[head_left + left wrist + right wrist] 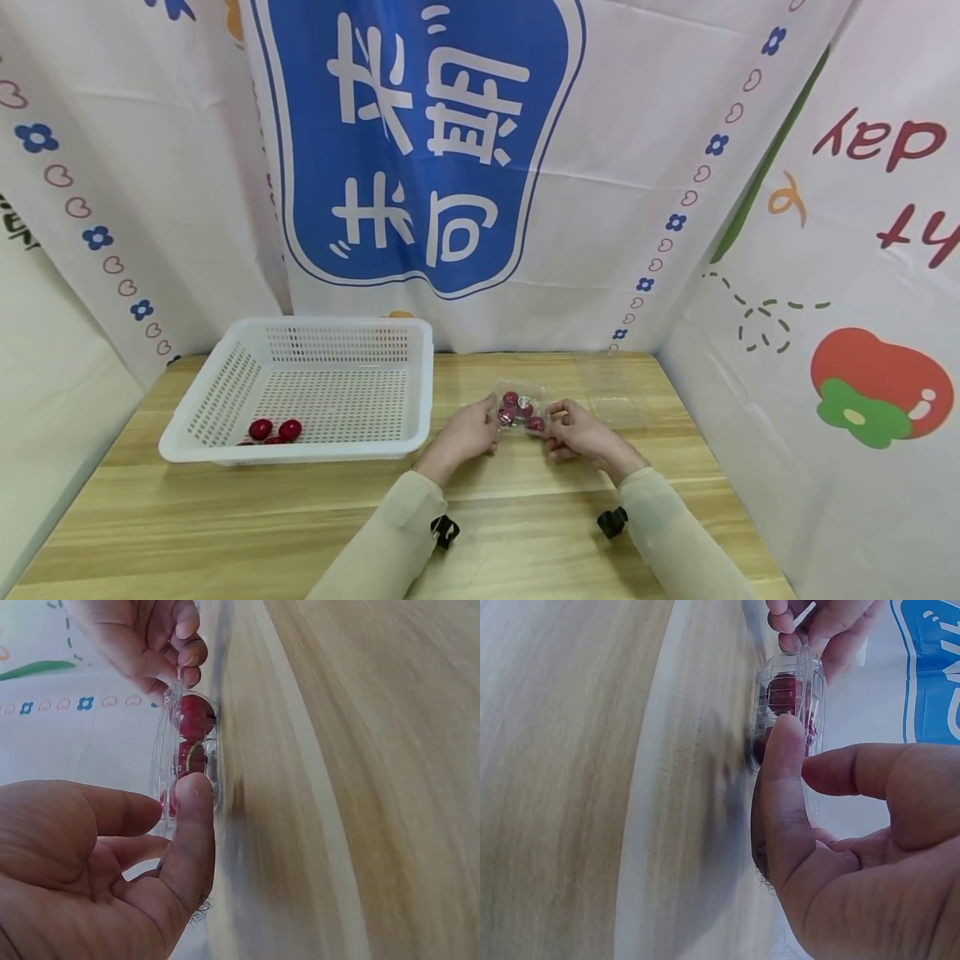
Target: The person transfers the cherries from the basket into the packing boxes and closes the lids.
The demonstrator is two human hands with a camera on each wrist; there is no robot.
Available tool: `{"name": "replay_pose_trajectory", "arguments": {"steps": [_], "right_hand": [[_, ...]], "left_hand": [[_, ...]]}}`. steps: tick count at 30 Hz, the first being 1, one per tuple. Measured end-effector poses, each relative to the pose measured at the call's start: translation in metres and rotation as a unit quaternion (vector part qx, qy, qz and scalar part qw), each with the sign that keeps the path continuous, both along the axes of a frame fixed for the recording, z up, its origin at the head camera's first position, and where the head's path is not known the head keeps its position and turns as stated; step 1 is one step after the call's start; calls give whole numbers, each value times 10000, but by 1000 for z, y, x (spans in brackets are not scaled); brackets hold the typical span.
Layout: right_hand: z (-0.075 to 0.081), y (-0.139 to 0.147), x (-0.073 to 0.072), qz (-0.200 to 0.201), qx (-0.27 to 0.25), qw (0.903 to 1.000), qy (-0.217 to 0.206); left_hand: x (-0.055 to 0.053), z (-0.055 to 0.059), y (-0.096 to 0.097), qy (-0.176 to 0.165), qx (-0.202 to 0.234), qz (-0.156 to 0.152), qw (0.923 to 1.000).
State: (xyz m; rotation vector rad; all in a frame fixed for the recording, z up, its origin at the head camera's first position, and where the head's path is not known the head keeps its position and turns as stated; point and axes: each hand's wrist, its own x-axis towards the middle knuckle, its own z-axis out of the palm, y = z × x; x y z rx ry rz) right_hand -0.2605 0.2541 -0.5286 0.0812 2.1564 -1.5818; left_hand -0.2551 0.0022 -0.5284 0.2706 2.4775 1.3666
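Observation:
A clear plastic box [529, 387] lies on the table, with several dark red cherries [511, 398] inside. A green stem shows on one cherry [193, 756] in the left wrist view. My left hand [468, 429] pinches the box's left side between thumb and fingers. On the opposite side, my right hand [576, 430] pinches its edge, with the thumb along the near wall in the right wrist view. The lid lies over the cherries; whether it is fully latched cannot be told.
A white perforated basket [426, 387] stands at the left, with several cherries [290, 429] in its near left corner. Another clear plastic container [621, 410] lies at the back right, hard to make out. Printed curtains border the table's back and sides.

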Motion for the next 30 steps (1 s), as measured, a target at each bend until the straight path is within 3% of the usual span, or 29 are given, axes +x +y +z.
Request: {"name": "replay_pose_trajectory", "arguments": {"steps": [4, 12, 22, 24, 27, 30], "right_hand": [[1, 0, 0, 34, 78, 10000, 49], [4, -1, 1, 64, 71, 9999, 68], [3, -1, 1, 124, 106, 9998, 91], [3, -1, 1, 116, 105, 9998, 96], [2, -2, 1, 116, 111, 9998, 114], [2, -2, 1, 120, 113, 9998, 122]], "left_hand": [[1, 1, 0, -258, 275, 79, 9993], [-2, -1, 1, -393, 479, 96, 9980], [-7, -5, 1, -397, 430, 266, 9979], [-9, -9, 1, -422, 481, 267, 9976], [-19, -24, 1, -347, 529, 213, 9978], [-33, -47, 2, -331, 698, 178, 9969]]}}
